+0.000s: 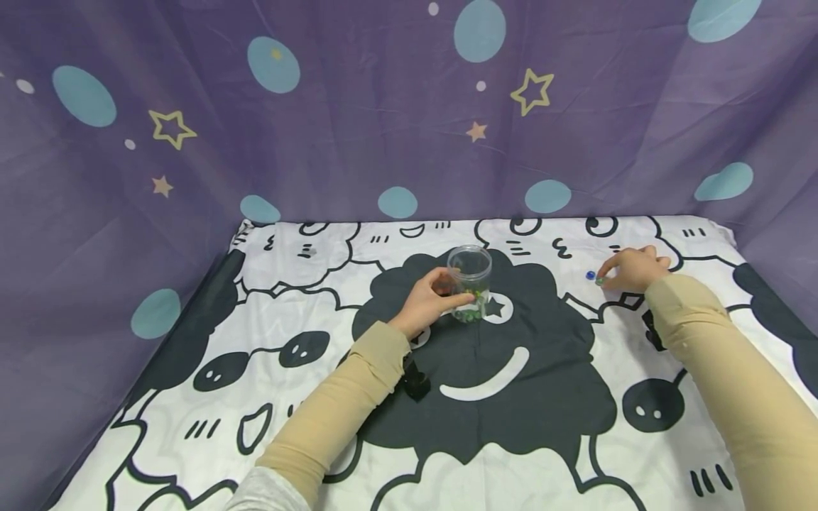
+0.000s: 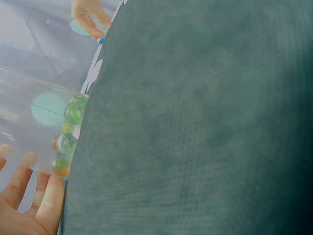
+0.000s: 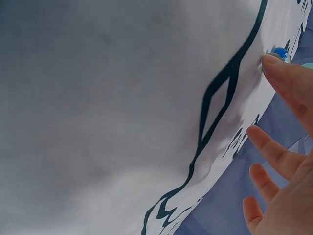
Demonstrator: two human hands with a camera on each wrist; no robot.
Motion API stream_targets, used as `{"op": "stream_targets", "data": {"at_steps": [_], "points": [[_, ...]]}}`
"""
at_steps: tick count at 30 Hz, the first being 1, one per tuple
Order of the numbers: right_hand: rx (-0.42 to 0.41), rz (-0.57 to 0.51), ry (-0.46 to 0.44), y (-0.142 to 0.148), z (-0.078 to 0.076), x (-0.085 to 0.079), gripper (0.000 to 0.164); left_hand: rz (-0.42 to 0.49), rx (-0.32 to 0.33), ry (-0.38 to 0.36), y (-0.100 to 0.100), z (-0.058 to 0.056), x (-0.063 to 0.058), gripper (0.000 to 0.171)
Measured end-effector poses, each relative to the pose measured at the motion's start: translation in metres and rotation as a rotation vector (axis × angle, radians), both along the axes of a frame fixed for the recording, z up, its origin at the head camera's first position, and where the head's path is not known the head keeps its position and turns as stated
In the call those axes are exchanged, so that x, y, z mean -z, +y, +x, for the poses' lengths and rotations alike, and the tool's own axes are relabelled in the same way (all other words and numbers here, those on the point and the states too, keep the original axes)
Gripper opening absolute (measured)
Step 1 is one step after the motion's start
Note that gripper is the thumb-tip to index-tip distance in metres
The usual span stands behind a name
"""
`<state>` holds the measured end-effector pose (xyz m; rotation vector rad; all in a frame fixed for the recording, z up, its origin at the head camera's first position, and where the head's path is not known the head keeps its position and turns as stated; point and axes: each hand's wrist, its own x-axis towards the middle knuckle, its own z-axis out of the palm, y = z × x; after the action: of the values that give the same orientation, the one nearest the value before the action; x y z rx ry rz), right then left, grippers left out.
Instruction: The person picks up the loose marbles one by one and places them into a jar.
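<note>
A clear plastic jar (image 1: 469,273) with several green, yellow and orange marbles (image 2: 73,115) at its bottom stands upright on the cloth. My left hand (image 1: 424,301) holds the jar from its left side, thumb at the front. Off to the right, my right hand (image 1: 633,268) pinches a greenish marble (image 1: 599,281) down at the cloth. Just beside that one lies a blue marble (image 1: 590,275); in the right wrist view the blue marble (image 3: 280,52) shows past a fingertip. The other fingers of my right hand (image 3: 283,181) are spread apart.
A white cloth with dark cartoon sheep (image 1: 473,426) covers the table. Behind it hangs a purple curtain (image 1: 358,128) with stars and dots. A small black device (image 1: 415,383) sits under the left wrist, another (image 1: 653,332) by the right wrist.
</note>
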<state>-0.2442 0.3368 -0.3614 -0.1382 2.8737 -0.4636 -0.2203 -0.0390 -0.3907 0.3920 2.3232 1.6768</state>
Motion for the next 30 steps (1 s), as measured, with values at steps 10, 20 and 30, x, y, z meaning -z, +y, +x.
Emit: {"op": "stream_targets", "data": {"at_steps": [10,20,30], "points": [[0.005,-0.004,0.002,0.0028,-0.0003,0.0041,0.022,-0.006,0.0,-0.009,-0.0004,-0.0001,0.0012,0.05],[0.009,-0.002,-0.006,0.0046,0.0003,0.0031,0.023,-0.004,0.0,-0.001,0.0,-0.0006,0.001,0.048],[-0.027,-0.013,0.045,0.0067,0.003,0.0037,0.023,-0.007,-0.003,-0.001,-0.0001,-0.0016,0.0021,0.047]]}}
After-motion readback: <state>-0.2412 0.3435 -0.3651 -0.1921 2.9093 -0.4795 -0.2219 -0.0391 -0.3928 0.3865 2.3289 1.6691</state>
